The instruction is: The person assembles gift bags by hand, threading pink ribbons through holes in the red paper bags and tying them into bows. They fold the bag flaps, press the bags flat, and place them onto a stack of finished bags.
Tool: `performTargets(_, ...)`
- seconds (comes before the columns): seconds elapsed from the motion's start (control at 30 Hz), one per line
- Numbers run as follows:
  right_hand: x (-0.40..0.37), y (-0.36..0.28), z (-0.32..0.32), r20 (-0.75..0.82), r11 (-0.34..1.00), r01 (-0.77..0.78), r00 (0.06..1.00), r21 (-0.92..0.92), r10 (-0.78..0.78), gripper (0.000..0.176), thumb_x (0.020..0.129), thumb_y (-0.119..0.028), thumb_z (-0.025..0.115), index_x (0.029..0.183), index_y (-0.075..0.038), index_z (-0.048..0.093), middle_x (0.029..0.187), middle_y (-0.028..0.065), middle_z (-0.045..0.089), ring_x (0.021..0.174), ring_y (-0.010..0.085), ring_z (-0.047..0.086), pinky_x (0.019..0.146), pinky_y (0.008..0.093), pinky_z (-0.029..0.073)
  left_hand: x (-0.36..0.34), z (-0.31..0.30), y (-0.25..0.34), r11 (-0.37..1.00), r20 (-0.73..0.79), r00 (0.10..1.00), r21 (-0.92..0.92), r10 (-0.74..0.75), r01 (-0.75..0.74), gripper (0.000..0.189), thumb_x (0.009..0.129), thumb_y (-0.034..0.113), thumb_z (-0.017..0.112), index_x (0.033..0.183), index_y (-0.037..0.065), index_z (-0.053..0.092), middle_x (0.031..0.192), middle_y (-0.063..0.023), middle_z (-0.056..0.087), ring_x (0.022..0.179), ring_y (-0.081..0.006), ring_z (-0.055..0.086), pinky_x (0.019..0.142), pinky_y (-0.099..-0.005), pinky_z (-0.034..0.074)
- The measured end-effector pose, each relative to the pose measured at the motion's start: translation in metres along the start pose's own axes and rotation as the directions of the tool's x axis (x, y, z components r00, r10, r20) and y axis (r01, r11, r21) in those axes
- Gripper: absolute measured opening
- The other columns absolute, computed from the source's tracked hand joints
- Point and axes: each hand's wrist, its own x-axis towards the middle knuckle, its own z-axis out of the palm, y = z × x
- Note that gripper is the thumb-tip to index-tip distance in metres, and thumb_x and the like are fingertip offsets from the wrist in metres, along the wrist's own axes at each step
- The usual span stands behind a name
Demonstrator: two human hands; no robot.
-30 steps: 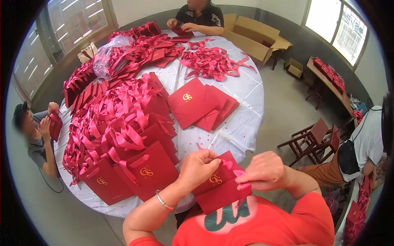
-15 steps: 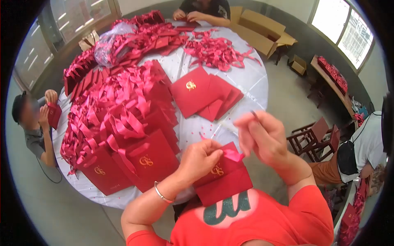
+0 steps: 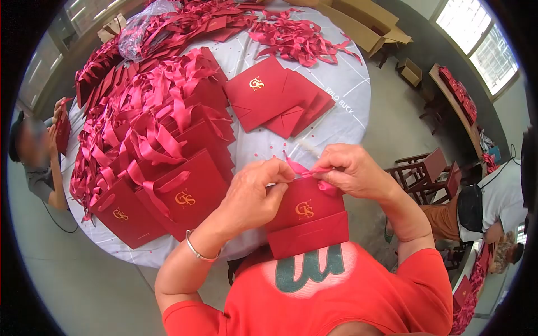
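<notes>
A red paper gift bag (image 3: 305,224) with a gold logo rests against my chest, its bottom folded flat and facing me. My left hand (image 3: 255,190) is closed in a pinch at the bag's upper left edge; exactly what lies between the fingertips is partly hidden. At the upper right edge, my right hand (image 3: 354,171) pinches a pink ribbon (image 3: 297,167), which loops over the bag's top. To the left stand rows of finished-looking red bags (image 3: 188,190) with pink ribbon handles. Flat red bags (image 3: 260,92) lie stacked beyond my hands.
The round table (image 3: 350,84) has a white cloth with small red bits on it. A heap of loose pink ribbons (image 3: 297,36) lies at the back. Another person (image 3: 39,151) handles a bag at left. Wooden chairs (image 3: 428,173) and a cardboard box (image 3: 364,22) stand off the table.
My right hand has come down and left from its raised position onto the ribbon at the bag's top. My left hand has moved slightly up at the bag's edge. The view has tilted down.
</notes>
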Motion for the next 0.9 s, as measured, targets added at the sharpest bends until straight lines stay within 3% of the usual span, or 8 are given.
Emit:
performTargets(0.07, -0.007, 0.002, -0.005, 0.010, 0.999, -0.038, 0.999, 0.028, 0.038, 0.009, 0.083, -0.004, 0.071, 0.091, 0.000, 0.071, 0.076, 0.0083, 0.062, 0.068, 0.0173, 0.060, 0.061, 0.0304, 0.048, 0.001, -0.005, 0.000, 0.896, 0.009, 0.971, 0.385, 0.238, -0.222, 0.013, 0.078, -0.003, 0.063, 0.090, 0.004, 0.062, 0.084, -0.0068, 0.068, 0.076, -0.0219, 0.064, 0.074, -0.0326, 0.048)
performTargets(0.13, -0.013, 0.003, -0.007, -0.015, 0.969, -0.183, 0.982, 0.167, 0.188, 0.009, 0.086, -0.005, 0.071, 0.091, 0.002, 0.070, 0.078, 0.0066, 0.062, 0.067, 0.0116, 0.059, 0.059, 0.0274, 0.047, 0.004, -0.007, 0.003, 0.883, 0.017, 0.963, 0.395, 0.268, -0.253, 0.015, 0.077, -0.002, 0.065, 0.090, 0.005, 0.063, 0.082, -0.0068, 0.068, 0.075, -0.0250, 0.064, 0.075, -0.0356, 0.049)
performTargets(0.3, -0.022, 0.014, -0.005, -0.017, 0.967, -0.168, 0.985, 0.193, 0.174, 0.008, 0.088, -0.005, 0.070, 0.091, 0.003, 0.069, 0.080, 0.0044, 0.062, 0.067, 0.0088, 0.059, 0.057, 0.0244, 0.046, 0.002, -0.011, 0.006, 0.839, 0.109, 0.957, 0.460, 0.270, -0.289, 0.020, 0.076, -0.001, 0.066, 0.095, 0.005, 0.065, 0.079, -0.0062, 0.068, 0.074, -0.0222, 0.065, 0.071, -0.0349, 0.050)
performTargets(0.37, -0.025, 0.016, -0.007, -0.022, 0.969, -0.153, 0.987, 0.195, 0.160, 0.008, 0.088, -0.004, 0.070, 0.090, 0.003, 0.069, 0.080, 0.0041, 0.062, 0.067, 0.0088, 0.059, 0.056, 0.0238, 0.046, 0.001, -0.013, 0.011, 0.974, 0.104, 0.991, 0.198, 0.087, -0.106, 0.018, 0.081, -0.002, 0.064, 0.098, 0.003, 0.066, 0.081, -0.0053, 0.070, 0.074, -0.0136, 0.065, 0.067, -0.0295, 0.052)
performTargets(0.5, -0.030, 0.010, -0.009, -0.058, 0.955, -0.178, 0.979, 0.238, 0.197, 0.007, 0.087, -0.003, 0.071, 0.090, 0.003, 0.070, 0.080, 0.0040, 0.062, 0.068, 0.0085, 0.059, 0.057, 0.0239, 0.046, -0.002, -0.011, 0.000, 0.974, 0.119, 0.993, -0.223, 0.005, 0.021, 0.020, 0.088, -0.002, 0.058, 0.107, 0.001, 0.063, 0.091, -0.0042, 0.071, 0.074, -0.0059, 0.063, 0.062, -0.0228, 0.051)
performTargets(0.57, -0.029, 0.009, -0.008, -0.064, 0.944, -0.200, 0.972, 0.264, 0.224, 0.006, 0.086, -0.002, 0.071, 0.090, 0.003, 0.070, 0.080, 0.0043, 0.062, 0.068, 0.0084, 0.060, 0.058, 0.0242, 0.046, 0.000, -0.013, 0.006, 0.861, 0.236, 0.921, -0.339, -0.311, 0.378, 0.024, 0.092, -0.003, 0.052, 0.115, -0.001, 0.058, 0.101, -0.0033, 0.069, 0.071, -0.0040, 0.060, 0.058, -0.0205, 0.049)
performTargets(0.7, -0.024, 0.017, 0.001, -0.069, 0.963, -0.152, 0.983, 0.223, 0.171, 0.005, 0.086, -0.001, 0.071, 0.089, 0.003, 0.069, 0.079, 0.0040, 0.061, 0.067, 0.0081, 0.058, 0.058, 0.0243, 0.046, 0.004, -0.020, 0.008, 0.850, 0.343, 0.843, -0.188, -0.413, 0.493, 0.028, 0.092, -0.003, 0.049, 0.119, 0.000, 0.055, 0.101, -0.0020, 0.067, 0.069, -0.0023, 0.056, 0.054, -0.0189, 0.046)
performTargets(0.9, -0.011, 0.016, 0.005, -0.082, 0.971, -0.158, 0.981, 0.180, 0.175, 0.006, 0.086, -0.001, 0.071, 0.089, 0.003, 0.069, 0.078, 0.0034, 0.061, 0.066, 0.0083, 0.056, 0.058, 0.0239, 0.045, 0.001, -0.019, -0.004, 0.930, 0.347, 0.880, -0.052, -0.324, 0.363, 0.026, 0.092, -0.002, 0.046, 0.116, 0.003, 0.057, 0.097, 0.0002, 0.066, 0.066, -0.0023, 0.052, 0.053, -0.0197, 0.044)
